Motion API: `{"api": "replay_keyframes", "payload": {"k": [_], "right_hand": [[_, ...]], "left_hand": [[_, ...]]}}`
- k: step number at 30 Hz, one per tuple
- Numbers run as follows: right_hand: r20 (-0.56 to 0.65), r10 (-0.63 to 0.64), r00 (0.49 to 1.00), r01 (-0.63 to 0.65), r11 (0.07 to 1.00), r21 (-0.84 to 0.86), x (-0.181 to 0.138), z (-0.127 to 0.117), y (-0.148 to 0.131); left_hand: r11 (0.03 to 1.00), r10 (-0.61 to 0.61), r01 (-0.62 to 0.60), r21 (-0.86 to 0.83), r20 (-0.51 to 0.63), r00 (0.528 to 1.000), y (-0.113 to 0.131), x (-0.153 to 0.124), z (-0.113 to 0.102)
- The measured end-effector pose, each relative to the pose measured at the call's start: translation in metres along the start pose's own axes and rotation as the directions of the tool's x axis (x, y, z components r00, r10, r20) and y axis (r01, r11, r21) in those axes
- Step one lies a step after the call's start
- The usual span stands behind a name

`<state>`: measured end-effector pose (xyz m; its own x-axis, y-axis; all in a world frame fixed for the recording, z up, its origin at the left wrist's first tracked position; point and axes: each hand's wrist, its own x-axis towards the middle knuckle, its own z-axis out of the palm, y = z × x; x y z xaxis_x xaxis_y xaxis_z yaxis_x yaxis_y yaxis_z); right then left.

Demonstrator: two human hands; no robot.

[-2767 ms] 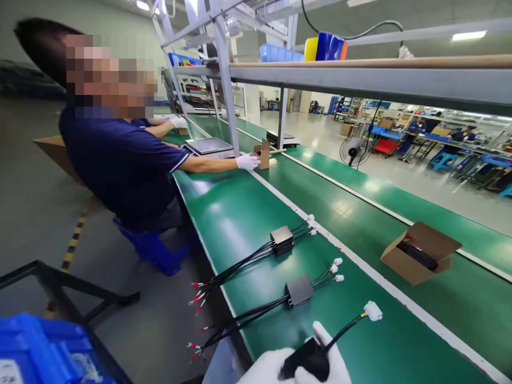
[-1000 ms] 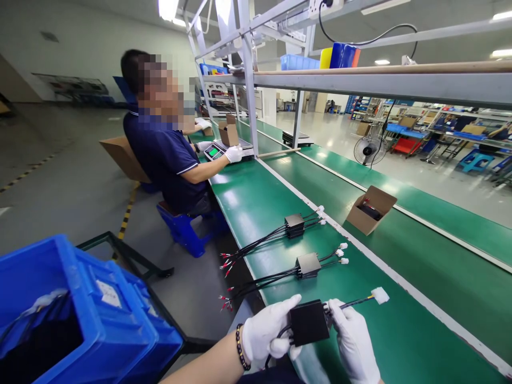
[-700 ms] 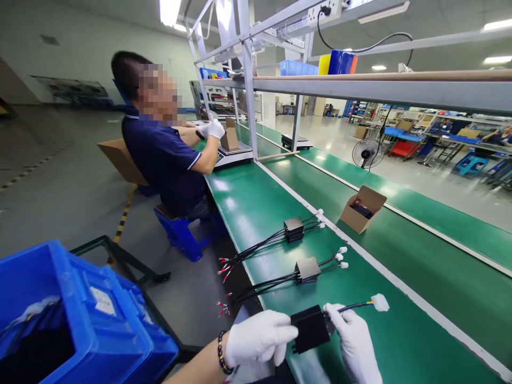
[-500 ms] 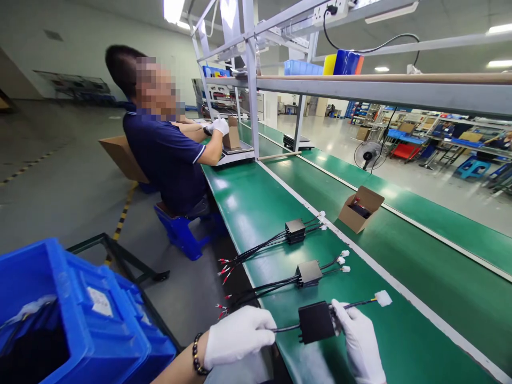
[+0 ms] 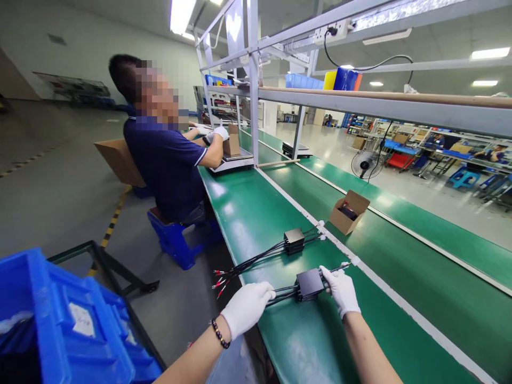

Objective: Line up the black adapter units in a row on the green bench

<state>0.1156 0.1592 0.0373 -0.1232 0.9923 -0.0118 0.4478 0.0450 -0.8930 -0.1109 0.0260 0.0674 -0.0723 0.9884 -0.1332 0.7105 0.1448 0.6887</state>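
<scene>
A black module [image 5: 310, 284] with black cables lies low on the green conveyor belt [image 5: 256, 213], just in front of me. My left hand [image 5: 248, 306], in a white glove, is closed over the cable bundle on the module's left. My right hand [image 5: 342, 288], also gloved, grips the module's right end, where thin wires run out to a white connector [image 5: 354, 261]. A second black module [image 5: 294, 240] lies a little farther along the belt, its cables trailing off the left edge with red-tipped ends [image 5: 219, 278].
An open cardboard box [image 5: 347, 212] sits on the far belt lane. A co-worker in a dark blue shirt [image 5: 168, 165] sits at the left, gloved hands at a small box on a scale [image 5: 234, 160]. A blue bin [image 5: 60, 330] stands at lower left. A metal shelf frame [image 5: 253, 80] runs overhead.
Both hands have moved forward and set the held module down on the belt, where another module lay before. The cardboard box has travelled farther away. The co-worker lifted a box onto the scale.
</scene>
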Motion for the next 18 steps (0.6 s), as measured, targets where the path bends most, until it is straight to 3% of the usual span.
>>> {"api": "replay_keyframes", "payload": {"k": [5, 8, 11, 13, 15, 16, 18], "right_hand": [[-0.006, -0.123, 0.992, 0.121, 0.982, -0.146, 0.0, -0.01, 0.013], [-0.01, -0.199, 0.98, 0.192, 0.955, -0.225, -0.024, -0.017, 0.019], [0.026, -0.268, 0.963, 0.261, 0.903, -0.341, -0.059, -0.005, 0.034], [0.173, -0.446, 0.878, 0.471, 0.741, -0.478, -0.078, 0.013, 0.047], [0.265, -0.564, 0.783, 0.599, 0.567, -0.565, -0.088, 0.032, 0.057], [0.287, -0.578, 0.764, 0.614, 0.513, -0.6, -0.089, 0.039, 0.06], [0.311, -0.524, 0.793, 0.577, 0.481, -0.661, -0.086, 0.048, 0.061]], "left_hand": [[0.997, -0.024, 0.025, 0.073, -0.025, 0.999, -0.011, 0.005, 0.009], [0.969, -0.047, 0.072, 0.237, -0.112, 0.993, -0.015, 0.003, 0.013], [0.891, -0.061, 0.097, 0.443, -0.094, 0.994, -0.023, 0.001, 0.02], [0.866, -0.08, 0.096, 0.491, -0.054, 0.995, -0.031, 0.001, 0.025], [0.854, -0.086, 0.097, 0.511, -0.044, 0.995, -0.038, 0.001, 0.028], [0.85, -0.083, 0.092, 0.519, -0.042, 0.996, -0.041, 0.002, 0.029], [0.84, -0.066, 0.068, 0.538, -0.022, 0.998, -0.045, 0.004, 0.028]]}}
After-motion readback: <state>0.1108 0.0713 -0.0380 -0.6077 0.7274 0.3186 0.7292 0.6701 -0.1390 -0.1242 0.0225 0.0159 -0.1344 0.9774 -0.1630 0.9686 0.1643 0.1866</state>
